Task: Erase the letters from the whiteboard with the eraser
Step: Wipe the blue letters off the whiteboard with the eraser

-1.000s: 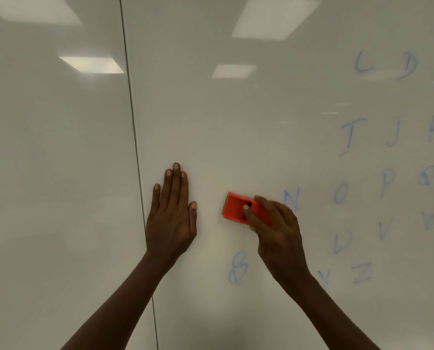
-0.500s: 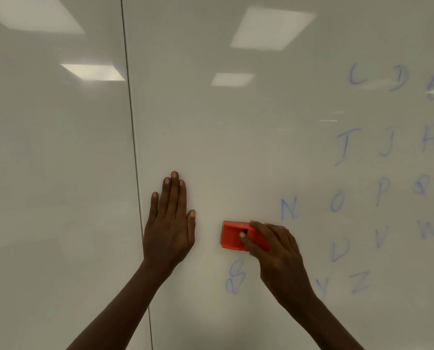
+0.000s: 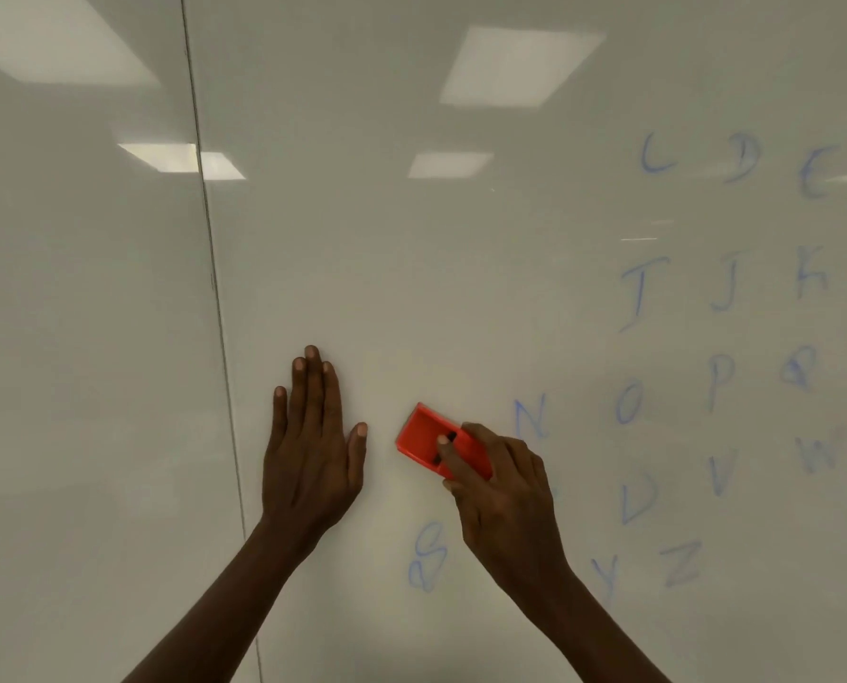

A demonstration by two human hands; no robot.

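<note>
I note a dark vertical seam (image 3: 214, 288) just to the left of the left hand (image 3: 313, 465), leaning slightly and running from the top edge to the bottom edge of the view. Beyond it, further left, is a plain glossy panel (image 3: 91, 386), unmarked. Reflected ceiling light panels:
- a large one (image 3: 56, 37) far up and left of both hands
- a small one (image 3: 179, 160) straddling the seam
- a large one (image 3: 520, 66) high above the right hand (image 3: 505, 505)
- a small one (image 3: 448, 165) below that

All reflections are blurred.
</note>
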